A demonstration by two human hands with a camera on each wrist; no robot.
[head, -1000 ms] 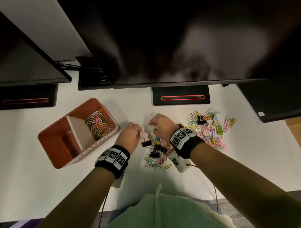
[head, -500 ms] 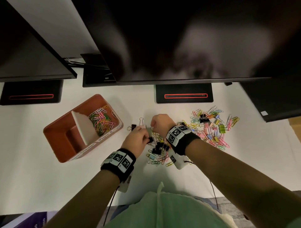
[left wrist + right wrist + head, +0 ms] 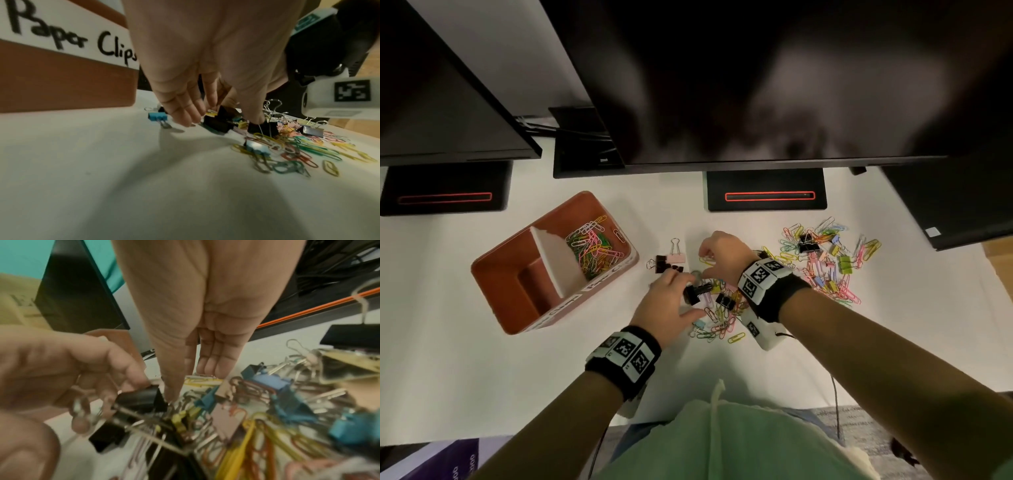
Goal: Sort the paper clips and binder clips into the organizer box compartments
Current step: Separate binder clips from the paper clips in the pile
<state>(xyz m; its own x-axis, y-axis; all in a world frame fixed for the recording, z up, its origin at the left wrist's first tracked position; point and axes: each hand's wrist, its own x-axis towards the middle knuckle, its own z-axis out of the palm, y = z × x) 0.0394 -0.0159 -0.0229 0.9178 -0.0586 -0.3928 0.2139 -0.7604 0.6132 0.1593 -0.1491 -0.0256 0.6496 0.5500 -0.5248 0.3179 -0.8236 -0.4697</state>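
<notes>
Two heaps of mixed clips (image 3: 825, 260) still lie right of the organizer box (image 3: 493, 270); only its far compartment holds paper clips (image 3: 594, 248). Left hand (image 3: 671, 305) pinches a black binder clip (image 3: 697, 293). Right hand (image 3: 722, 255), fingers together, presses a yellow paper clip (image 3: 707, 261). Mostly undone.

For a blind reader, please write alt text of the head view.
Left hand grips a black binder clip while the right hand picks in mixed clips on a white desk; the orange organizer box holds paper clips.
</notes>
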